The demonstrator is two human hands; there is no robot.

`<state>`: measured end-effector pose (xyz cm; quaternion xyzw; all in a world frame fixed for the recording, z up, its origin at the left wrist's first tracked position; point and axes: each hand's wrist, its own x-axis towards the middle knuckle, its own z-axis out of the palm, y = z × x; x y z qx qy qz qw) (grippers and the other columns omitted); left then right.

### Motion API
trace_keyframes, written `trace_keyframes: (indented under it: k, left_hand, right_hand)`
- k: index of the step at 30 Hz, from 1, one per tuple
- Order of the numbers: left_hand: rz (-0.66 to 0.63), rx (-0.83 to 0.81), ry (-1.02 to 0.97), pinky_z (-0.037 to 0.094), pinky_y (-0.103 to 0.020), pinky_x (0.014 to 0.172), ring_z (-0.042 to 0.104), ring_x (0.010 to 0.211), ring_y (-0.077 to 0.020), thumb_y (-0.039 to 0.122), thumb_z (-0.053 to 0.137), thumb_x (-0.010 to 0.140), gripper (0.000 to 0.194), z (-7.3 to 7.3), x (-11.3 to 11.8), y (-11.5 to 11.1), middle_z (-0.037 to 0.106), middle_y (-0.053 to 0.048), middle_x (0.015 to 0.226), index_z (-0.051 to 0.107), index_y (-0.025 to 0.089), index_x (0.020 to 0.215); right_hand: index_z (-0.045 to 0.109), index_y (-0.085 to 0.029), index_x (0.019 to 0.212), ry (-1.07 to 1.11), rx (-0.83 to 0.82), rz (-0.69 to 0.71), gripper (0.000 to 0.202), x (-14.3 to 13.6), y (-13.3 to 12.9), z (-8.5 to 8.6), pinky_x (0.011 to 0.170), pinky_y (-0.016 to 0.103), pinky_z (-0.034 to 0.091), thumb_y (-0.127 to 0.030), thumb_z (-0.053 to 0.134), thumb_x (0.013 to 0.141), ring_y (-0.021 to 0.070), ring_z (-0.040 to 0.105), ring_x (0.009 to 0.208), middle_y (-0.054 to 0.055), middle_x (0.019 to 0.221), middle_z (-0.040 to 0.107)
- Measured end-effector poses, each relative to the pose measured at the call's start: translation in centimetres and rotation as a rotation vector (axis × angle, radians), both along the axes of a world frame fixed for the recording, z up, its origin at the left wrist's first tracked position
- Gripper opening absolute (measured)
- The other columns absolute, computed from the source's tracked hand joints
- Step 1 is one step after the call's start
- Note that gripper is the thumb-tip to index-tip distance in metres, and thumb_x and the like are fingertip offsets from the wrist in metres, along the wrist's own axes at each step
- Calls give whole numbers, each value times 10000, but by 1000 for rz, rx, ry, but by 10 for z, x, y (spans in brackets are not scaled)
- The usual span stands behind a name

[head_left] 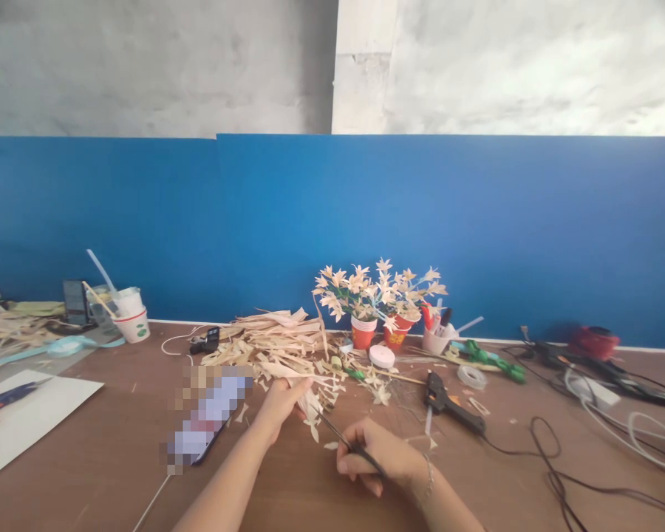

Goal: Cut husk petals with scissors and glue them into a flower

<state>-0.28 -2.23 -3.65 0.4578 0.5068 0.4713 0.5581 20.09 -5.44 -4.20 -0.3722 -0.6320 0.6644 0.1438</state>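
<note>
Pale husk piece (311, 411) lies at the fingertips of the left grip (281, 405), just to the right of the thumb, its long axis running down and slightly rightward toward the person. That grip is pinched together on it, so the left hand is the nearer one. From the right grip (374, 452), the piece lies up and to the left; those fingers are closed around the handles of dark scissors (337, 432), whose blades slant up and left to meet the piece across its length. Whether the blades touch it or stand apart, I cannot tell.

Both hands are over the brown surface (288, 506), with scattered pale scraps near them. Beyond the left hand sits a heap of husk strips (274, 332), and a phone (213, 417) lies to the left of that forearm. Farther back, pale flowers (360, 282) stand in red cups (363, 336). Right of the right hand lies a glue gun (459, 415), its cord trailing rightward; behind everything rises a blue panel (288, 222) below a bare grey wall (155, 66)
</note>
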Motion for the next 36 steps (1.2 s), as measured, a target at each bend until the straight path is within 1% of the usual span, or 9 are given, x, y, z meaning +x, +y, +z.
trace_keyframes:
  k: [7,16,23,28,32,36]
  left_hand:
    - [-28,-7,5,420,-180,372,607,465,-141,460,659,662,384,-1,2,-2,678,-55,571,663,99,793]
    - [-38,7,-16,423,-188,372,593,451,-136,489,671,640,425,-1,2,-1,666,-47,564,660,96,801]
    - [5,2,-58,443,-195,403,617,513,-142,476,676,647,438,0,2,-2,697,-61,663,672,105,879]
    - [64,-11,-113,465,-205,418,617,537,-144,491,679,637,467,1,7,-4,697,-60,697,659,109,905]
    - [109,-43,-186,468,-195,419,610,541,-131,462,706,615,449,1,12,-7,686,-33,689,642,128,909]
    - [165,-59,-240,479,-195,427,612,551,-130,441,705,628,416,-1,17,-8,674,-21,668,637,133,898]
  right_hand:
    - [627,-111,717,-18,18,13,208,-1,-1,3,283,119,280,-308,665,663,28,454,314,-40,539,561]
    - [633,-107,720,-50,33,-6,193,-1,-1,2,281,120,283,-288,654,656,25,437,302,-43,523,556]
    - [615,-108,712,-75,70,-31,213,-4,-1,5,276,124,237,-315,648,670,27,435,299,-44,517,546]
    - [597,-113,721,-58,69,-42,269,-4,-1,2,282,128,229,-368,661,665,28,439,304,-45,527,545]
    - [581,-117,717,-49,86,-77,293,-6,-1,-1,285,129,250,-393,662,659,32,439,307,-45,520,544]
    - [564,-125,703,-26,101,-107,301,-8,-1,0,271,130,242,-407,660,658,31,426,297,-49,516,538]
